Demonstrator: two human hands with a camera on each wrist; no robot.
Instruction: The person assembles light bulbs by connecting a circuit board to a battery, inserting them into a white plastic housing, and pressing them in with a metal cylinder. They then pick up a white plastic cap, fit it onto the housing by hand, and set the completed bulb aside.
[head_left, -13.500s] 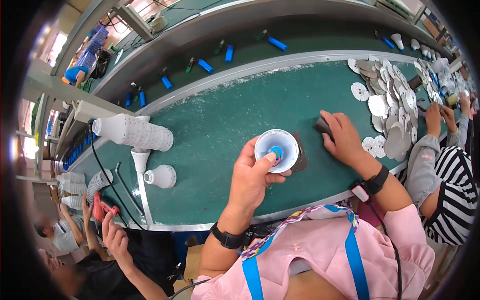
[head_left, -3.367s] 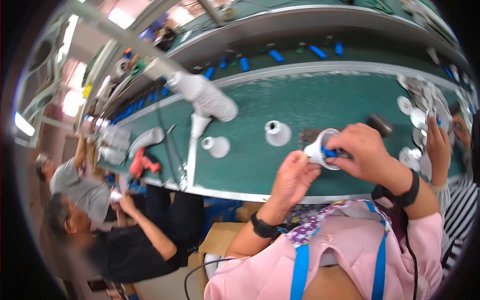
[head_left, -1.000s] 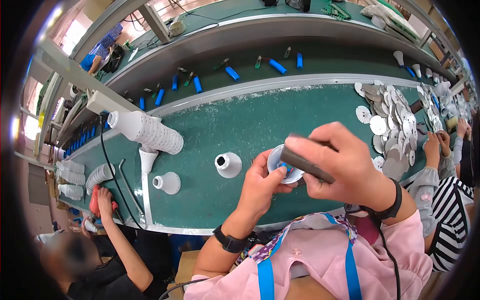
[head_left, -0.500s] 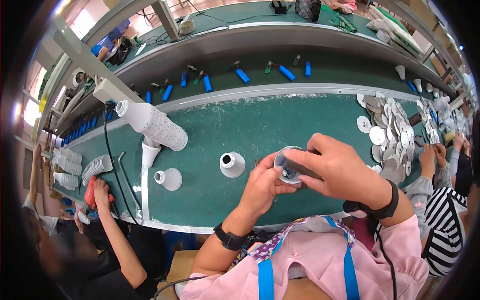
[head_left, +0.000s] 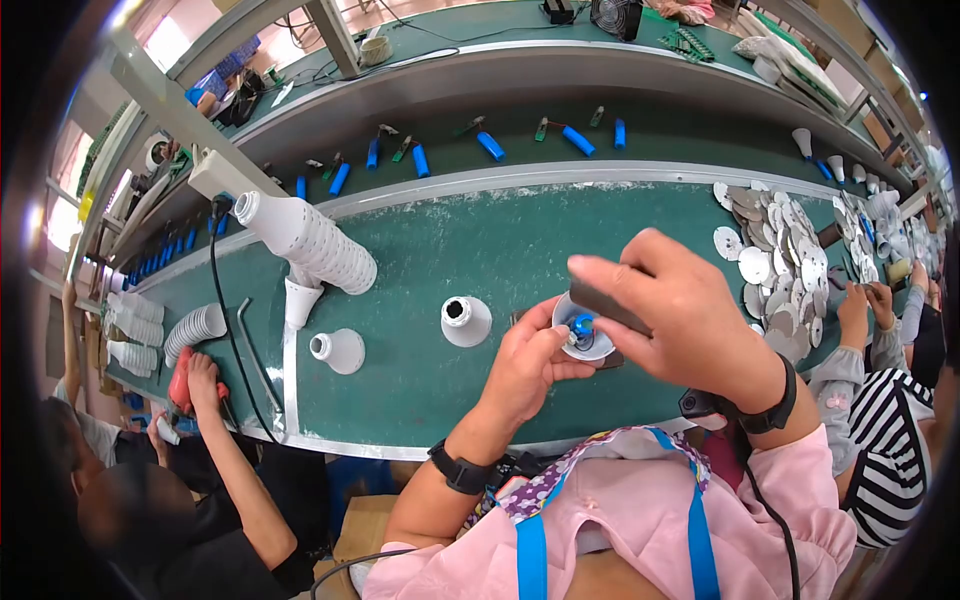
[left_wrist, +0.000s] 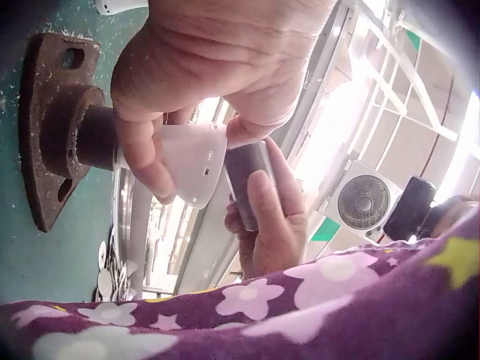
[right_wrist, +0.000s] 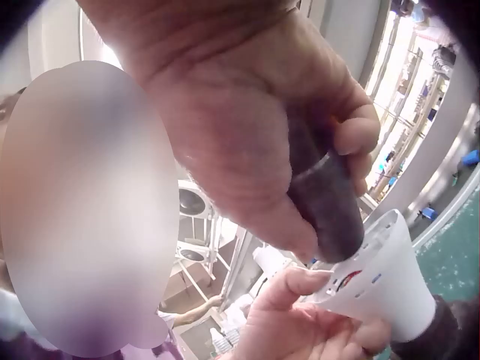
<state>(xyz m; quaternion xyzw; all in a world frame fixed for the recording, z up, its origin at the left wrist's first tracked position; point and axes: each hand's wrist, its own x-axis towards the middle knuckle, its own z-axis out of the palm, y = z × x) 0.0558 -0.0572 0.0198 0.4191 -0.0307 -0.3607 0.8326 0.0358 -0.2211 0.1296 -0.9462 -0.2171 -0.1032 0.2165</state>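
one white cup (left_wrist: 193, 161) is in my left hand (head_left: 522, 368), over the green table (head_left: 400, 405) and right in front of me. my fingers and thumb curl around its side, so that grip is full of cup. the wide end is open, and a blue bit (head_left: 582, 325) shows inside it. the thin end is at the post of a dark metal stand (left_wrist: 56, 135). my right hand (head_left: 685, 315) grips a dark, round bar (right_wrist: 334, 206), tilted, close by the open end. i can't tell if the bar touches the cup.

two more cups stand to the left, a near one (head_left: 466, 321) and a farther one (head_left: 338, 351). past them is a leaning stack of cups (head_left: 318, 245). a big pile of flat, round plates (head_left: 790, 270) lies to the right. small blue tubes (head_left: 578, 141) lie on the shelf at the back.
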